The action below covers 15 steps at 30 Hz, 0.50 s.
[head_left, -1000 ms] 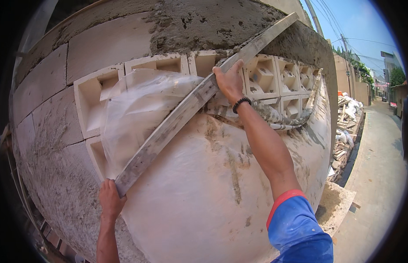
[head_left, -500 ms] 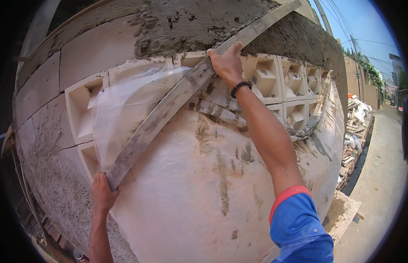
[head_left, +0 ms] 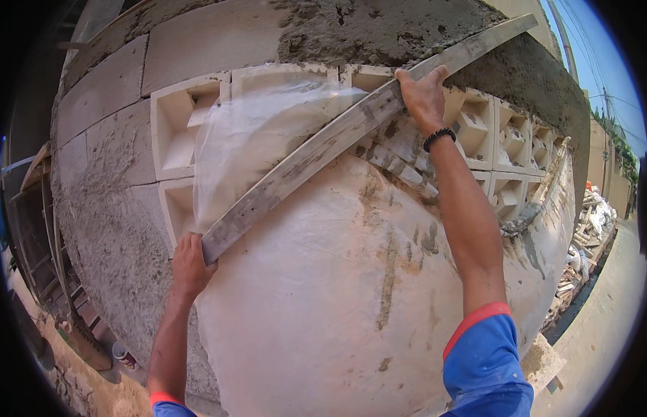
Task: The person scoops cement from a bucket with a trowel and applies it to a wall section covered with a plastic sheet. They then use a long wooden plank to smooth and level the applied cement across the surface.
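A long grey wooden straightedge slants across the wall from lower left to upper right. My left hand is closed around its lower end. Higher up, my right hand grips the board with the thumb on its upper edge. Behind it are cream ventilation blocks with square recesses, partly covered by a mortar-stained plastic sheet. The board's upper part crosses a band of rough grey mortar; whether it touches the mortar is unclear.
Pale wall blocks and rough plaster lie to the left. A heap of rubble and sacks lines the lane on the right. At lower left, a small container stands on the ground.
My view has shifted, so the wall and both hands sit farther right in the picture. The straightedge lies less steeply there. Both hands keep their hold on it.
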Motion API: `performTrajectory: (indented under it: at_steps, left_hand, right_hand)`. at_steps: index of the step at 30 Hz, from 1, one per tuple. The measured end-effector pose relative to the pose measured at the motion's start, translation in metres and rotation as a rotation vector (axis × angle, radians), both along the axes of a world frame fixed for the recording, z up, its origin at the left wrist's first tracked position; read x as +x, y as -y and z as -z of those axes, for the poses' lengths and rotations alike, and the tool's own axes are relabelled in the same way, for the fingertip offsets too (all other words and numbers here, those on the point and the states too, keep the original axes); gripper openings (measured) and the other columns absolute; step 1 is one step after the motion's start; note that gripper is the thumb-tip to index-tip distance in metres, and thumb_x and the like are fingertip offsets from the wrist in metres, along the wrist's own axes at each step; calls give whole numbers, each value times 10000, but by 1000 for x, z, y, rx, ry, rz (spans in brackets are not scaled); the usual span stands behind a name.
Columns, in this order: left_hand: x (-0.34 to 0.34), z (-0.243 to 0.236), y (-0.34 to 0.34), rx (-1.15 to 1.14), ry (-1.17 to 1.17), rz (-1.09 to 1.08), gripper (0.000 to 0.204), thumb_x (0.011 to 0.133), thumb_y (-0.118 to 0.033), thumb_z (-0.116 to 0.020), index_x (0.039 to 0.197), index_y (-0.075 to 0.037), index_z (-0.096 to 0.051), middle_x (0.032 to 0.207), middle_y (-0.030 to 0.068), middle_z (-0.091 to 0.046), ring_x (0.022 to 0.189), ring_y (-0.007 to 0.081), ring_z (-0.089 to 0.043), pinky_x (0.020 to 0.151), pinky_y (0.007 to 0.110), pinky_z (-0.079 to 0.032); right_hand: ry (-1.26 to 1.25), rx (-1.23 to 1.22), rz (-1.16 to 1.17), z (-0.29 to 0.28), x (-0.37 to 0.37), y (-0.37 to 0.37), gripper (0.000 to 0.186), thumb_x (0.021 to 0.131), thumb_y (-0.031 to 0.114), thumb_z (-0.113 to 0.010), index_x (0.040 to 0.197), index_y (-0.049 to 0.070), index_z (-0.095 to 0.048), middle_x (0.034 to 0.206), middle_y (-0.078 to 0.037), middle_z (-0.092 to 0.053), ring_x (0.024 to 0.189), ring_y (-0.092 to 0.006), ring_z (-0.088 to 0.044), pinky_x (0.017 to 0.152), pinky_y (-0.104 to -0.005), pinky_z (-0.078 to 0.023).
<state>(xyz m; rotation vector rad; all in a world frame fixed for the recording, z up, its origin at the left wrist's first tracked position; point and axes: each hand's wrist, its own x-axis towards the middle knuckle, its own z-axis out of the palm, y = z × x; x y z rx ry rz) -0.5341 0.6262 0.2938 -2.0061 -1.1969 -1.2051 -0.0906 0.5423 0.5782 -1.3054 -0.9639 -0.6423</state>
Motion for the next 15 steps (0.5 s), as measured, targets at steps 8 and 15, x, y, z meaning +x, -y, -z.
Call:
performTrajectory:
  at_steps: [8,15]
  left_hand:
    - [-39,38,4,11,32,-46,614,627,-79,-796,1137,21,-470,1127,195,-505,1079,407,-494,918,472,-422]
    - [-79,70,11,-3,104,-76,641,612,-45,-788,1167,32,-478,1193,227,-502,1138,437,-474,954,492,-407]
  right_hand:
    - [-57,-81,-162,29,-52,16,1118,785,518,-632,1480,-147,-62,1237,-378,-549,1154,-457,-571,999,-426,-456]
    - [-9,-7,-214,49,-90,9,1112,799,438,-648,1468,-154,14,1039,-334,-636,986,-444,-641,887,-451,-519]
